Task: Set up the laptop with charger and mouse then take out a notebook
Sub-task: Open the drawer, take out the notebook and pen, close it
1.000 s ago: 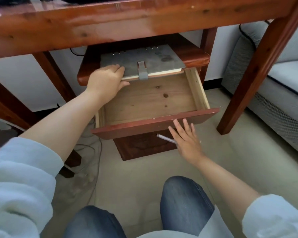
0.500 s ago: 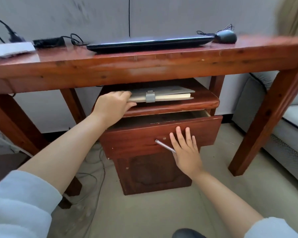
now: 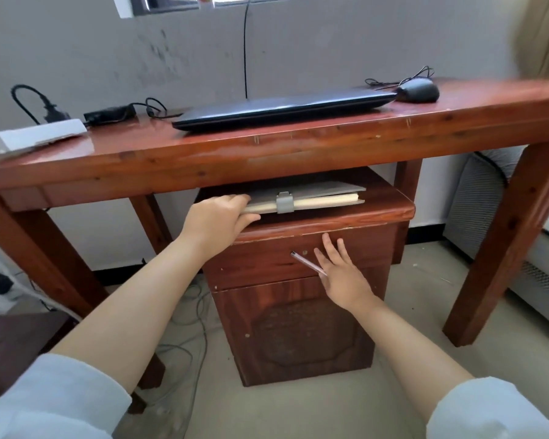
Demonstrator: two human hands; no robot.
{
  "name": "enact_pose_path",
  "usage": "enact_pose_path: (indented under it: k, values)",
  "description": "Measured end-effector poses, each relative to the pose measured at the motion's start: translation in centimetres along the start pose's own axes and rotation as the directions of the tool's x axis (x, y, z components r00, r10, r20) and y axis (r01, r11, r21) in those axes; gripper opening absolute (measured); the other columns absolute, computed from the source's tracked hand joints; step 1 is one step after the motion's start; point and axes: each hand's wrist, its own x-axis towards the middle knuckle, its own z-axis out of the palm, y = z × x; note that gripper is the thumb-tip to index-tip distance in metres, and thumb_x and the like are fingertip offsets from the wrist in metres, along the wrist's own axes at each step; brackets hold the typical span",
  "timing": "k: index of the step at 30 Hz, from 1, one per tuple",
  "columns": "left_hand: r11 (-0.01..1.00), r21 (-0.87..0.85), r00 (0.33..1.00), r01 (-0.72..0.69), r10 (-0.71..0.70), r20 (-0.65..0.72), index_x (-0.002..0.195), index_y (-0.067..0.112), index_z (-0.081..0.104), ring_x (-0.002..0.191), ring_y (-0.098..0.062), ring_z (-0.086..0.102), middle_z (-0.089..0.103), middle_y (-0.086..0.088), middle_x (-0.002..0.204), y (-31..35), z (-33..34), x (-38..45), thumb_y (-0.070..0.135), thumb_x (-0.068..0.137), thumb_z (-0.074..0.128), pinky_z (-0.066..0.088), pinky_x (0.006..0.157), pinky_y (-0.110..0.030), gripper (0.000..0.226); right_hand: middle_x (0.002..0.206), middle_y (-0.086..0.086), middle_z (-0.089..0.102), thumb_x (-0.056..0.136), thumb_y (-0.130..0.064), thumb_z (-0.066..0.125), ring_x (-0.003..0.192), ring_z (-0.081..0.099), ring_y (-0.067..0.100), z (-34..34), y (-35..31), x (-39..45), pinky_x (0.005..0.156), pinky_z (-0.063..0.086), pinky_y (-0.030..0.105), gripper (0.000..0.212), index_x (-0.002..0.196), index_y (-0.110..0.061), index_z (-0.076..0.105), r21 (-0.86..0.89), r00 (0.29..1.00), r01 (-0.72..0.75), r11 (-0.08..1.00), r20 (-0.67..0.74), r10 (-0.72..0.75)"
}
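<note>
head view: the notebook is seen lying flat on the cabinet top under the tabletop, its long axis running left to right, and it is clasped at its near-left corner by the left hand, the nearer grip; the right hand is spread flat on the closed drawer with a thin pen pinched between fingers; grey matte cover, cream page edges and a grey clasp are shown against glossy red wood
</note>
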Motion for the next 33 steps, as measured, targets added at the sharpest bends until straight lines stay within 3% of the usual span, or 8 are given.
enact_pose_path:
  k: [2, 4, 7, 11, 15, 18, 24, 33]
  values:
    - [0.999, -0.026, 0.999, 0.018, -0.018, 0.03, 0.124, 0.01, 0.054, 0.105, -0.03, 0.062, 0.065, -0.011, 0.121, -0.3, 0.2, -0.2, 0.04, 0.089, 0.052, 0.052, 0.079, -0.038, 0.046, 0.154, 0.008, 0.026, 0.097, -0.009, 0.043, 0.138, 0.029, 0.026, -0.2, 0.8, -1.5, 0.109, 0.034, 0.035, 0.042, 0.138, -0.01, 0.037, 0.158, 1.0, -0.011, 0.987, 0.002, 0.011]
    - [0.997, -0.059, 0.99, 0.049, -0.041, 0.132, 0.128, 0.011, 0.05, 0.117, -0.027, 0.056, 0.058, -0.009, 0.131, -0.8, 1.0, -0.9, 0.04, 0.088, 0.053, 0.049, 0.089, -0.038, 0.049, 0.117, 0.016, 0.065, 0.097, -0.008, 0.042, 0.095, 0.067, 0.02, -0.8, 1.7, -3.5, 0.08, 0.052, 0.019, 0.029, 0.123, -0.002, 0.053, 0.44, 0.972, -0.143, 0.886, -0.107, 0.21]
    - [0.991, -0.085, 0.966, 0.1, -0.076, 0.245, 0.133, 0.011, 0.044, 0.132, -0.024, 0.042, 0.046, -0.009, 0.142, -1.4, 2.6, -2.0, 0.039, 0.088, 0.054, 0.04, 0.103, -0.039, 0.054, 0.073, -0.003, 0.065, 0.098, -0.022, 0.043, 0.034, 0.053, -0.004, -3.2, 1.5, -4.5, 0.035, 0.037, 0.002, 0.026, 0.106, -0.004, 0.06, 0.819, 0.862, -0.237, 0.522, -0.071, 0.502]
    - [0.984, -0.132, 0.977, 0.12, -0.094, 0.191, 0.132, 0.01, 0.045, 0.134, -0.025, 0.038, 0.045, -0.011, 0.143, -1.7, 3.7, -2.4, 0.039, 0.087, 0.056, 0.03, 0.111, -0.046, 0.055, 0.075, 0.001, 0.067, 0.087, -0.045, 0.055, 0.027, 0.049, -0.001, -7.5, -0.9, -1.0, 0.025, 0.028, 0.008, 0.026, 0.087, -0.019, 0.056, 0.962, 0.854, -0.232, 0.146, 0.13, 0.504]
    - [0.93, -0.26, 0.917, 0.261, -0.154, 0.369, 0.139, 0.016, 0.035, 0.142, -0.022, 0.021, 0.031, -0.007, 0.152, -1.8, 2.8, -2.5, 0.039, 0.09, 0.05, 0.018, 0.116, -0.045, 0.057, 0.088, 0.005, 0.06, 0.085, -0.029, 0.066, 0.029, 0.057, 0.002, -8.5, -3.4, 1.5, 0.024, 0.026, 0.007, 0.033, 0.106, -0.01, 0.049, 0.934, 0.756, -0.351, -0.06, 0.321, 0.57]
    - [0.936, -0.123, 0.836, 0.33, -0.229, 0.499, 0.135, 0.019, 0.041, 0.139, -0.021, 0.029, 0.037, -0.005, 0.149, -1.3, 0.7, -1.3, 0.046, 0.092, 0.04, 0.016, 0.115, -0.05, 0.051, 0.092, 0.007, 0.061, 0.087, -0.019, 0.064, 0.032, 0.06, 0.001, -9.5, -4.3, 0.6, 0.024, 0.026, 0.008, 0.017, 0.095, -0.008, 0.054, 0.908, 0.727, -0.417, -0.047, 0.364, 0.583]
    - [0.884, 0.006, 0.699, 0.467, -0.373, 0.61, 0.111, 0.007, 0.057, 0.11, -0.033, 0.056, 0.061, -0.017, 0.119, -0.2, -4.7, 0.8, 0.043, 0.095, 0.034, 0.044, 0.091, -0.041, 0.046, 0.047, -0.013, 0.063, 0.09, -0.008, 0.056, 0.045, 0.051, 0.004, -15.2, -6.6, -5.1, 0.045, 0.031, 0.017, 0.015, 0.079, -0.017, 0.061, 0.873, 0.687, -0.479, -0.088, 0.436, 0.582]
    - [0.698, 0.149, 0.324, 0.701, -0.497, 0.805, 0.11, -0.002, 0.054, 0.109, -0.035, 0.054, 0.058, -0.022, 0.119, -4.8, -18.0, 0.7, 0.046, 0.096, 0.018, 0.043, 0.086, -0.038, 0.062, 0.065, 0.003, 0.058, 0.089, -0.004, 0.055, 0.052, 0.046, 0.009, -28.6, -16.8, -5.5, 0.041, 0.027, 0.014, 0.024, 0.07, -0.016, 0.063, 0.766, 0.737, -0.631, 0.119, 0.545, 0.4]
